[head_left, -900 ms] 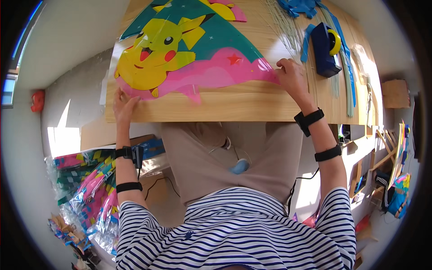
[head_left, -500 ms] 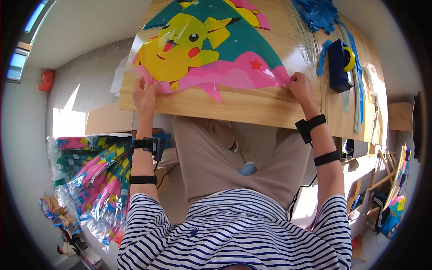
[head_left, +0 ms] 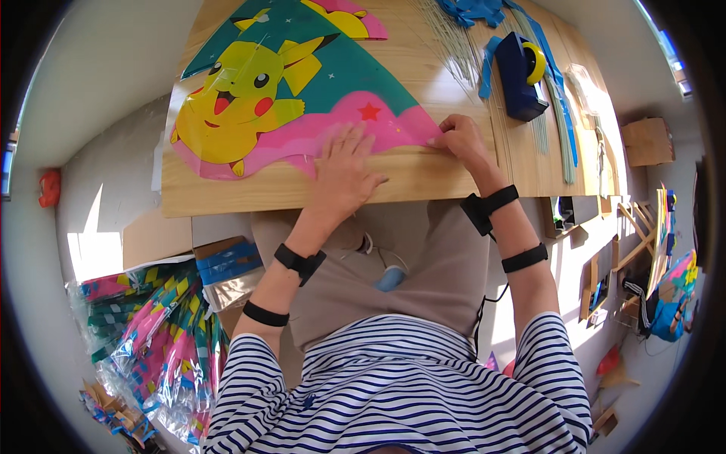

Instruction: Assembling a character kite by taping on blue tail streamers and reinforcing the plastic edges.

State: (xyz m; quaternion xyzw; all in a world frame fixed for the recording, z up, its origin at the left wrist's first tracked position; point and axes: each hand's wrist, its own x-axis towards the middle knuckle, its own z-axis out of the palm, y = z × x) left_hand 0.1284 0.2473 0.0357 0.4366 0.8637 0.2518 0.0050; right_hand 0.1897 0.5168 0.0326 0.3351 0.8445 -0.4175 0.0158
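A printed sheet (head_left: 363,83), teal above and pink along its near edge, was spread on the wooden table (head_left: 408,178) in front of the person, and a large yellow cartoon figure (head_left: 227,136) was shown on its left part. The left hand (head_left: 344,174) was laid palm down over the sheet's pink near edge, with its fingers extended and nothing pinched by them. The sheet's right corner was pinched between the thumb and bent forefinger of the right hand (head_left: 454,136); how firmly it was gripped could not be told. Beyond the right hand, a dark blue tape dispenser (head_left: 517,79) fitted with a yellow roll (head_left: 534,63) was placed, flanked by thin pale sticks (head_left: 448,41) and blue strips (head_left: 473,11). Colourful plastic-wrapped bundles (head_left: 151,325) were heaped below the table, to the left.
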